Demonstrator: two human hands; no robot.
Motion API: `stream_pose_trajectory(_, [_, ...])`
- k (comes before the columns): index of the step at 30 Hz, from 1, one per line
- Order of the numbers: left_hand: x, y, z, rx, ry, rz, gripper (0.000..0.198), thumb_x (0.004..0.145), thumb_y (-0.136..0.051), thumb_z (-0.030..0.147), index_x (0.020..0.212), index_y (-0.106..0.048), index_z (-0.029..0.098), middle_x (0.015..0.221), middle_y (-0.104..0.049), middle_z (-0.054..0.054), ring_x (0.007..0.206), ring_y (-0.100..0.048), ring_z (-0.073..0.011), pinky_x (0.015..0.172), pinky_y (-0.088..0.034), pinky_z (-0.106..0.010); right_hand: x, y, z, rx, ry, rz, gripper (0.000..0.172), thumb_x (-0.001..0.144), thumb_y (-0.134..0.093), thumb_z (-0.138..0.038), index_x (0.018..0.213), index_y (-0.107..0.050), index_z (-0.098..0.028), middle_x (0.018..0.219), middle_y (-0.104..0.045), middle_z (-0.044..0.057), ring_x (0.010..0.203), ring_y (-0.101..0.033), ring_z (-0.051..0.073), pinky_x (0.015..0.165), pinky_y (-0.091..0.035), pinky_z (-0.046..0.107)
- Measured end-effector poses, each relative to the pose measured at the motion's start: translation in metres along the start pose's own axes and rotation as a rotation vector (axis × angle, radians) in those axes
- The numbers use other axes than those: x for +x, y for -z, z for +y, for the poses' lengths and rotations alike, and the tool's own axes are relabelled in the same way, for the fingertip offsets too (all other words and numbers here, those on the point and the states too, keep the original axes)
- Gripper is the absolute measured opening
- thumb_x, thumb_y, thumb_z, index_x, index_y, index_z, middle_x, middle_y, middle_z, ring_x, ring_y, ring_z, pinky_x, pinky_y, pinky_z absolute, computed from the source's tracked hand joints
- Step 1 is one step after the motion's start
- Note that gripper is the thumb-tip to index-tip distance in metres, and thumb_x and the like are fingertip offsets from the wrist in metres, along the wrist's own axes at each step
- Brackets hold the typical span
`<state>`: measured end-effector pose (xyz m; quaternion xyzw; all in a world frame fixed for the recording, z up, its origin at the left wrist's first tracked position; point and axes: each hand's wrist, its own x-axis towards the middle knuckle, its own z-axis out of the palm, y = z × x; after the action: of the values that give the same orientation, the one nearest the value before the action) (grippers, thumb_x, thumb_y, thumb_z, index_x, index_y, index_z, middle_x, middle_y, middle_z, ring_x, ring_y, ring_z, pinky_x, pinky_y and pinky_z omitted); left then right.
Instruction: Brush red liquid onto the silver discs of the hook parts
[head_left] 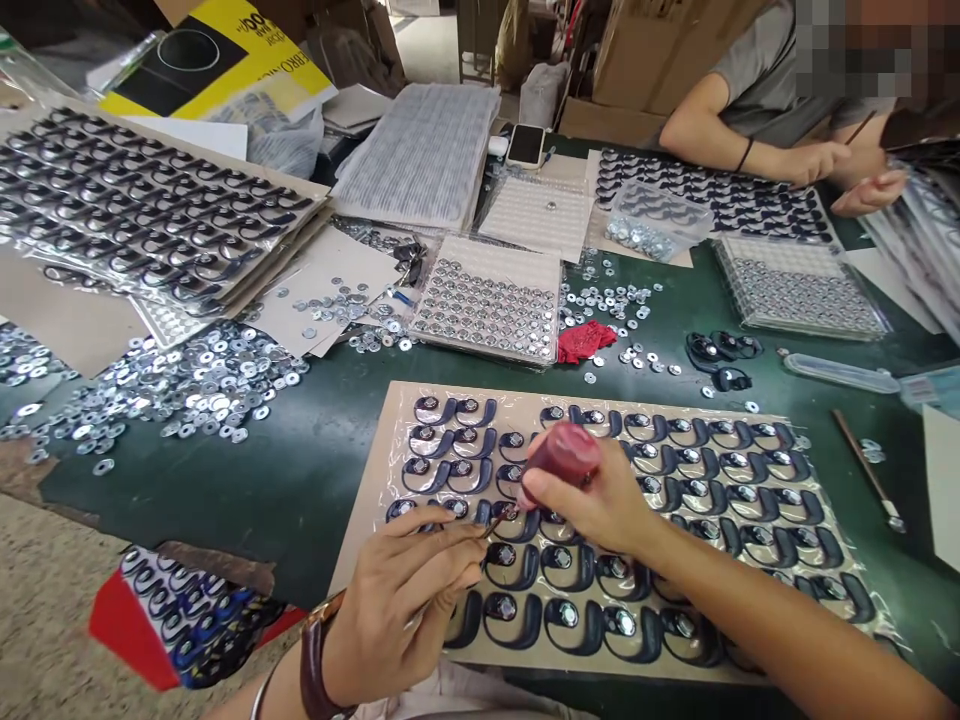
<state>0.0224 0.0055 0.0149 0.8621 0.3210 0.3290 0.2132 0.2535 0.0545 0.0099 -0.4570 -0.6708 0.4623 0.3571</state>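
Observation:
My right hand (600, 500) grips a dark red squeeze bottle (562, 452), tilted with its narrow end toward the lower left. My left hand (412, 590) is pinched round a thin brown stick (498, 520), whose tip is close to the bottle's narrow end. Both hands are over a cardboard sheet (367, 500) bearing rows of dark curved bands (566, 625) with shiny round centres, under clear plastic. The stick's tip is over one band in the left-middle rows. My hands and right forearm hide several bands.
Loose metal discs (217, 370) cover the left side. A tray of round metal pieces (487, 310) stands ahead, beside a red cloth (585, 342). Stacked band sheets (150, 200) lie left. Another stick (866, 465) lies right. A co-worker's hands (821, 165) are at the back right.

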Motion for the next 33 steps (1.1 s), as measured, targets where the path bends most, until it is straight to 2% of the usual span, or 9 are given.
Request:
stream_pose_trajectory(2, [-0.001,0.001,0.001,0.041,-0.04,-0.011,0.026,0.084,-0.045,0.005,0.106,-0.058,0.009,0.1,-0.069,-0.01,0.098,-0.065,-0.0161,0.09,-0.052,-0.034,0.005,0.01,-0.005,0.114,-0.095,-0.048,0.021,0.086,-0.054,-0.037,0.086,-0.06,-0.017,0.066,-0.068,0.002,0.057,-0.063,0.014,0.052,-0.051,0.025])
stream_pose_trajectory(4, [-0.001,0.002,0.001,0.104,-0.096,-0.019,0.029,0.084,-0.044,0.004,0.108,-0.058,0.008,0.103,-0.068,-0.011,0.102,-0.063,-0.0172,0.091,-0.051,-0.035,0.011,0.018,-0.005,0.117,-0.108,-0.034,0.023,0.084,-0.057,-0.038,0.085,-0.06,-0.016,0.068,-0.069,0.003,0.059,-0.064,0.015,0.054,-0.051,0.025])
stream_pose_trajectory(9, [0.012,-0.001,-0.001,0.278,-0.215,-0.005,0.029,0.085,-0.04,0.004,0.105,-0.06,0.007,0.102,-0.069,-0.012,0.096,-0.065,-0.0174,0.088,-0.053,-0.035,0.019,0.015,0.014,-0.019,-0.007,0.169,0.018,0.079,-0.065,-0.034,0.083,-0.061,-0.017,0.063,-0.066,0.002,0.056,-0.063,0.016,0.055,-0.052,0.027])
stream_pose_trajectory(12, [0.022,-0.005,-0.002,0.354,-0.259,-0.041,0.027,0.09,-0.039,0.01,0.103,-0.062,0.005,0.103,-0.068,-0.014,0.094,-0.066,-0.0196,0.087,-0.054,-0.036,0.02,0.006,0.026,-0.018,0.025,0.223,0.015,0.08,-0.063,-0.033,0.083,-0.06,-0.018,0.061,-0.066,0.001,0.054,-0.064,0.016,0.055,-0.052,0.027])
stream_pose_trajectory(17, [0.026,-0.01,-0.001,0.408,-0.284,-0.073,0.028,0.093,-0.039,0.015,0.101,-0.064,0.005,0.101,-0.069,-0.014,0.091,-0.067,-0.0202,0.085,-0.054,-0.036,0.019,0.0,0.032,0.029,0.048,0.215,0.014,0.081,-0.061,-0.032,0.085,-0.06,-0.018,0.062,-0.067,0.001,0.054,-0.064,0.017,0.056,-0.052,0.028])
stream_pose_trajectory(22, [0.023,-0.016,0.004,0.484,-0.308,-0.052,0.02,0.088,-0.051,0.015,0.099,-0.064,0.004,0.1,-0.069,-0.015,0.096,-0.066,-0.0229,0.09,-0.052,-0.037,0.018,-0.003,0.037,0.077,0.028,0.149,0.018,0.08,-0.061,-0.033,0.089,-0.058,-0.018,0.062,-0.067,0.001,0.056,-0.064,0.017,0.058,-0.053,0.028])
stream_pose_trajectory(28, [0.018,-0.019,0.007,0.489,-0.294,-0.041,0.022,0.088,-0.049,0.014,0.1,-0.064,0.004,0.101,-0.069,-0.015,0.098,-0.065,-0.0233,0.091,-0.052,-0.037,0.017,-0.002,0.038,0.016,0.05,0.12,0.017,0.078,-0.064,-0.032,0.087,-0.058,-0.019,0.061,-0.067,0.001,0.054,-0.064,0.016,0.056,-0.054,0.027])
stream_pose_trajectory(33, [0.017,-0.02,0.005,0.478,-0.284,-0.06,0.022,0.087,-0.049,0.014,0.101,-0.063,0.004,0.102,-0.068,-0.016,0.098,-0.065,-0.0246,0.087,-0.054,-0.037,0.016,-0.002,0.038,-0.037,0.067,0.147,0.018,0.078,-0.064,-0.032,0.089,-0.058,-0.019,0.065,-0.068,0.002,0.057,-0.065,0.017,0.058,-0.054,0.027])
